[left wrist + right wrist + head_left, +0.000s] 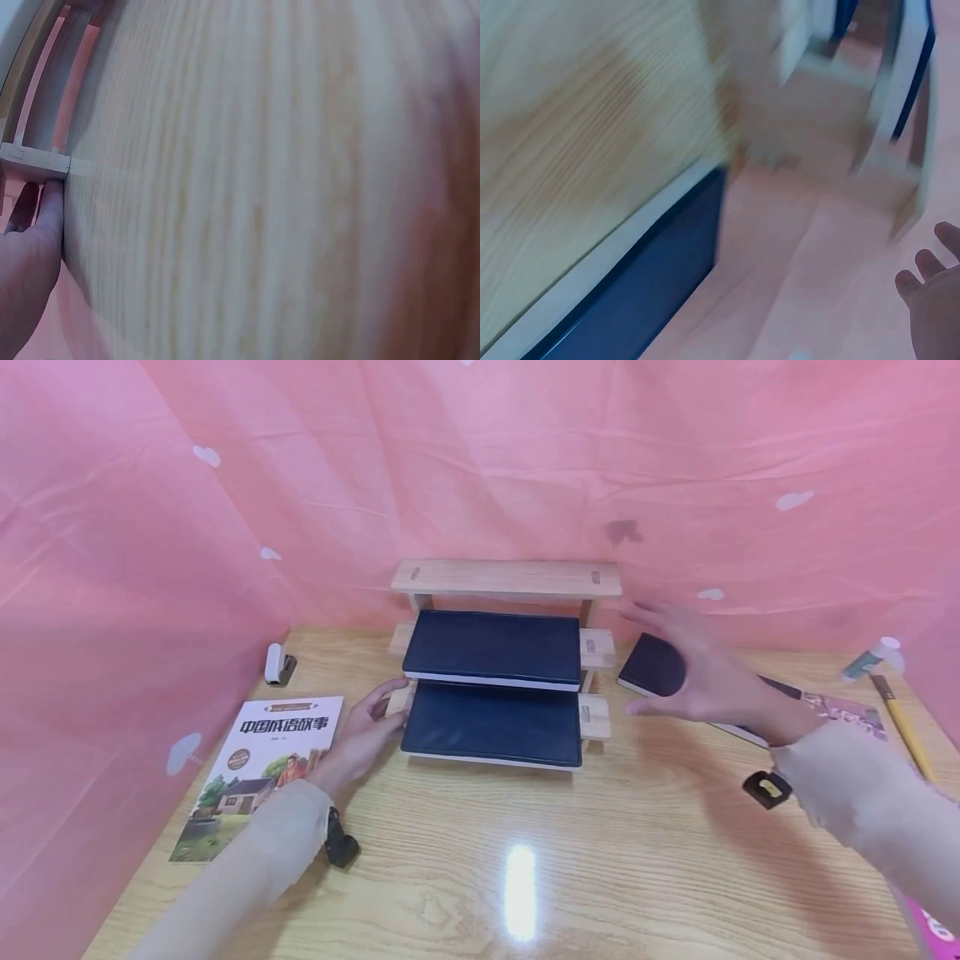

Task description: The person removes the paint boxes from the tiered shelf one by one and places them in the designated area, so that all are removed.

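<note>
A three-tier wooden rack (506, 577) stands against the pink cloth. On its middle tier lies a dark blue notebook (491, 647), and a second dark blue notebook (491, 722) rests on the lowest tier. My left hand (360, 735) grips the left end of that lowest tier; the left wrist view shows its fingers (49, 214) against the wooden end. Right of the rack, my right hand (697, 668) is blurred in the air, fingers spread, holding nothing. Behind and below it a dark notebook (651, 667) lies on the table, partly hidden by the hand and forearm.
A picture book (262, 768) lies at the left, partly under my left forearm, with a small white-and-black stapler-like object (279, 665) behind it. At the right are a purple-covered book (847, 714), a glue stick (870, 660) and a yellow-handled brush (903, 727). Pink cloth (495, 460) walls the table.
</note>
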Tool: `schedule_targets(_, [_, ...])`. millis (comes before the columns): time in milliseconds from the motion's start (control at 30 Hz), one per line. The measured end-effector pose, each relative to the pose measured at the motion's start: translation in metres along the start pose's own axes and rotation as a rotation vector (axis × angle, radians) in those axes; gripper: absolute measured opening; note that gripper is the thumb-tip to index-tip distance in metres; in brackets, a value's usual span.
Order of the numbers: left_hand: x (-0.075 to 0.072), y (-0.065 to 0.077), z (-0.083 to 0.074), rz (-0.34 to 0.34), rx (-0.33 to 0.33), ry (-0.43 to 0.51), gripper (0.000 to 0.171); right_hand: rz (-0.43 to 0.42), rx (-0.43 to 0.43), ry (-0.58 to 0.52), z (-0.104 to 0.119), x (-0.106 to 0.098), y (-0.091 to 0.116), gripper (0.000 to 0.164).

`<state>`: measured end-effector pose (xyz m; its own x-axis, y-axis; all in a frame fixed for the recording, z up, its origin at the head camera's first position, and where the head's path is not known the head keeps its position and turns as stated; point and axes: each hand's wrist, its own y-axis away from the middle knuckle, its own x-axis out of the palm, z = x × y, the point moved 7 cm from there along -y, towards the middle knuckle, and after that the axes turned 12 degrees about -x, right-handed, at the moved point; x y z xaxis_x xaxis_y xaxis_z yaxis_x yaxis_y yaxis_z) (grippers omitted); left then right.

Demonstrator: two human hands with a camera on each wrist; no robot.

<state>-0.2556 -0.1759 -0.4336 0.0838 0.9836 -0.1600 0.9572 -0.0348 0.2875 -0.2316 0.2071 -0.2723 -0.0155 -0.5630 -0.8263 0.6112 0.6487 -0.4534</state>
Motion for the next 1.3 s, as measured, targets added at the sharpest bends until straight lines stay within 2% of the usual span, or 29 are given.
schedule_targets(100, [0.002, 0.003, -0.003, 0.023, -0.003, 0.025, 0.047, 0.017, -0.05, -0.008, 0.014, 0.011, -0.017, 0.104])
schedule_targets(333, [0.002, 0.0, 0.001, 0.025, -0.006, 0.047, 0.048, 0.029, -0.177, -0.03, 0.03, 0.036, -0.05, 0.1])
schedule_targets(433, [0.003, 0.001, 0.001, 0.027, -0.004, 0.05, 0.048, 0.057, -0.196, -0.026, 0.034, 0.046, -0.061, 0.099])
schedule_targets(600, [0.004, 0.002, 0.001, 0.015, -0.021, 0.043, 0.048, 0.133, -0.144, -0.017, 0.035, 0.061, -0.076, 0.095])
schedule_targets(833, [0.006, 0.002, -0.001, 0.022, -0.024, 0.051, 0.048, 0.192, -0.06, 0.006, 0.026, 0.077, -0.097, 0.092])
schedule_targets(1033, [0.007, 0.003, 0.0, 0.017, -0.027, 0.047, 0.047, 0.266, 0.022, 0.007, 0.017, 0.089, -0.105, 0.09])
schedule_targets(1167, [0.008, 0.003, -0.001, 0.017, -0.015, 0.045, 0.047, 0.304, 0.044, 0.031, 0.015, 0.094, -0.107, 0.089])
schedule_targets(1300, [0.007, 0.004, -0.002, 0.018, -0.008, 0.039, 0.047, 0.323, 0.031, 0.052, 0.015, 0.098, -0.111, 0.089])
